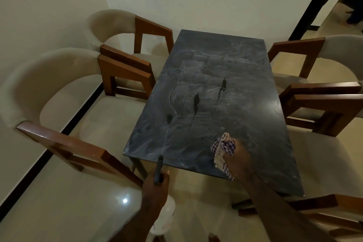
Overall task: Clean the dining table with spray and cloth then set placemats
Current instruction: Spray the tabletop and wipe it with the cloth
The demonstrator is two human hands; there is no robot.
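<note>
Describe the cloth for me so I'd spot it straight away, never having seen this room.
Find the dark grey rectangular dining table between the beige cushioned chairs with brown wooden arms. Above its near end, the right hand grips a crumpled cloth. Its purple-and-white checks set it apart from the plain white plastic spray bottle held by the left hand.

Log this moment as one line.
phase: spraying | left hand: grips spray bottle, nozzle toward table | right hand: grips checked cloth over near table edge | table: smeared, wet streaks
</note>
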